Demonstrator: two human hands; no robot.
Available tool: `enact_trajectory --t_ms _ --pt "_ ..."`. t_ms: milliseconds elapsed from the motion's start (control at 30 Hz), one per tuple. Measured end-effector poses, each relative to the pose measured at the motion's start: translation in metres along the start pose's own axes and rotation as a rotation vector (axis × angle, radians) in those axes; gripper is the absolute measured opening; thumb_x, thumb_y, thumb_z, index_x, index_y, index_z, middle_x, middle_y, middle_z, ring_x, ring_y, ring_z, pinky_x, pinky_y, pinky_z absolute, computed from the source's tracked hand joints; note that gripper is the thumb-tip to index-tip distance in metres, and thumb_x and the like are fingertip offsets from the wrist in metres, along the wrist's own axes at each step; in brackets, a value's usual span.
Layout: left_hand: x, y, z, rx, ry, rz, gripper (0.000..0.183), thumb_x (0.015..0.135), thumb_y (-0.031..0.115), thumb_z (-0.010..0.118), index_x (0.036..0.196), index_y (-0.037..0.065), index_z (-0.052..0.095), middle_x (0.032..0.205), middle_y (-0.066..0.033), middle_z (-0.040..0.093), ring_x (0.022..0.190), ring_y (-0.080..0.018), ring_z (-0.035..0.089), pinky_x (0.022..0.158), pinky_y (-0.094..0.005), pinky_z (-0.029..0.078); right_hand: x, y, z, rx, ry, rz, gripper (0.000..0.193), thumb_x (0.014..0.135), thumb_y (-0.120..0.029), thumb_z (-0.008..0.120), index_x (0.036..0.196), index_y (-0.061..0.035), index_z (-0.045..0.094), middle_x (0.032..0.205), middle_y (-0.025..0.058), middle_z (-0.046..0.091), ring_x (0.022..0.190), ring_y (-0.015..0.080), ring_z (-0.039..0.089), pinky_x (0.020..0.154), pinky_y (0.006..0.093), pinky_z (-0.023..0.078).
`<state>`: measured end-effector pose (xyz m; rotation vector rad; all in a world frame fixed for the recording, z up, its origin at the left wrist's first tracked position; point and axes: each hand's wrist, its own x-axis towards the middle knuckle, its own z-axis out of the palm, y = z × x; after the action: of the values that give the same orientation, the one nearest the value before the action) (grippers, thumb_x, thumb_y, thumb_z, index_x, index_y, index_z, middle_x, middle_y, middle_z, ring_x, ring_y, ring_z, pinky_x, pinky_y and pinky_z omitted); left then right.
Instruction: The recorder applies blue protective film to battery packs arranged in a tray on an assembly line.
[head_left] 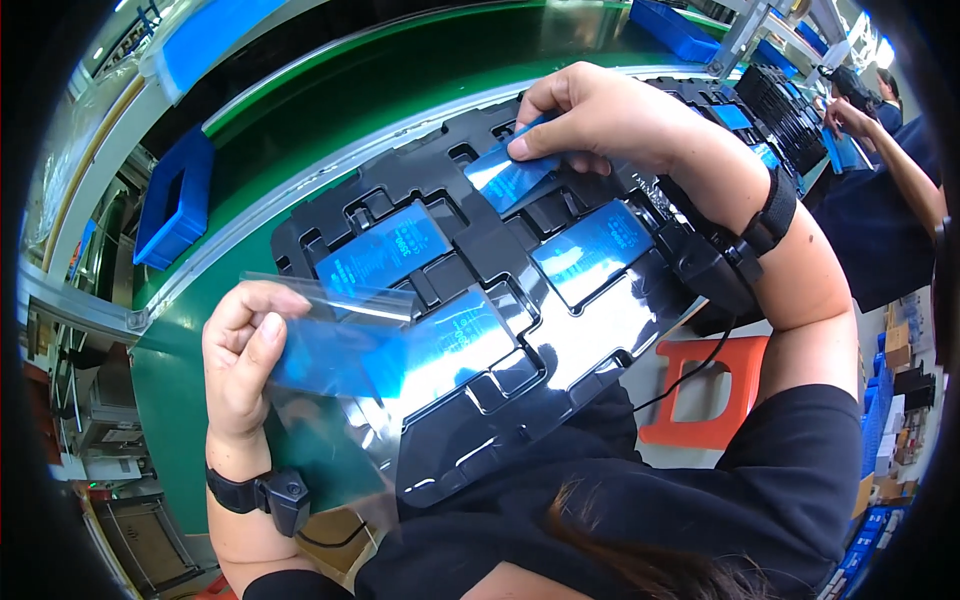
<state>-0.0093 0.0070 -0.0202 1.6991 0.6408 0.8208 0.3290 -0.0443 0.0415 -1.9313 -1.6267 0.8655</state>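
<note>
My left hand (243, 350) is closed, thumb against curled fingers, on a clear plastic sheet (330, 450) with blue film on part of it. The sheet overhangs the near left corner of a black moulded tray (440, 465). At the tray's far side my right hand (590, 125) pinches the upper edge of a thin blue film piece (505, 182) over a pocket; whether a pack lies under it I cannot tell. Flat, shiny blue rectangular packs lie in other pockets: one far left (385, 245), one at right (597, 248), one nearer me (460, 335), partly under the sheet.
A green work surface (175, 400) with a metal-edged green belt (400, 85) runs behind the tray. Blue bins stand at left (175, 200) and far right (675, 30). More black trays (780, 115) are stacked beside a co-worker (880, 190). An orange stool (700, 390) is below right.
</note>
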Motion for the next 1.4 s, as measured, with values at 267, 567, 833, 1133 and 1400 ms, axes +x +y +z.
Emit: enact_trajectory --t_ms 267,567,833,1133,1400 --pt "0.001 -0.001 0.0 0.01 0.003 -0.015 0.029 0.084 0.026 0.061 0.094 -0.001 0.06 0.092 -0.0068 0.061 0.086 -0.0112 0.054 0.08 -0.0233 0.04 -0.001 0.003 0.0 -0.043 0.019 -0.004 0.022 0.079 -0.024 0.072 0.084 -0.0041 0.064 0.06 -0.0016 0.054 0.049 0.0054 0.049 0.042 0.0206 0.034" --pt "0.001 -0.001 0.0 -0.006 0.004 -0.008 0.028 0.084 0.026 0.061 0.094 -0.001 0.06 0.092 -0.0067 0.06 0.085 -0.0109 0.054 0.08 -0.0232 0.04 0.0 0.006 0.0 -0.034 0.01 -0.013 0.023 0.079 -0.025 0.072 0.086 -0.0044 0.065 0.061 -0.0016 0.056 0.05 0.005 0.049 0.043 0.0201 0.035" --pt "0.0 0.001 0.001 -0.003 0.001 -0.007 0.028 0.085 0.026 0.06 0.094 -0.001 0.061 0.092 -0.0065 0.06 0.085 -0.0104 0.054 0.08 -0.0229 0.04 -0.003 0.002 0.001 -0.064 0.017 -0.001 0.023 0.079 -0.025 0.072 0.087 -0.0055 0.065 0.061 -0.0017 0.055 0.05 0.0052 0.05 0.044 0.0201 0.035" --pt "0.0 0.0 0.0 -0.004 0.005 -0.02 0.028 0.085 0.026 0.06 0.093 -0.001 0.06 0.092 -0.0071 0.06 0.085 -0.0113 0.054 0.08 -0.0235 0.04 -0.004 0.003 0.001 -0.08 0.024 -0.015 0.024 0.079 -0.024 0.072 0.089 -0.0047 0.065 0.061 -0.0014 0.055 0.051 0.0053 0.05 0.044 0.0203 0.035" --pt "-0.001 -0.001 0.001 -0.008 0.001 -0.006 0.027 0.085 0.025 0.06 0.094 -0.001 0.06 0.093 -0.0073 0.06 0.086 -0.0111 0.053 0.08 -0.0233 0.04 0.001 0.016 0.01 -0.399 0.169 -0.364 0.027 0.077 -0.022 0.071 0.089 0.0001 0.062 0.067 0.0125 0.058 0.062 0.0216 0.056 0.057 0.0328 0.043"
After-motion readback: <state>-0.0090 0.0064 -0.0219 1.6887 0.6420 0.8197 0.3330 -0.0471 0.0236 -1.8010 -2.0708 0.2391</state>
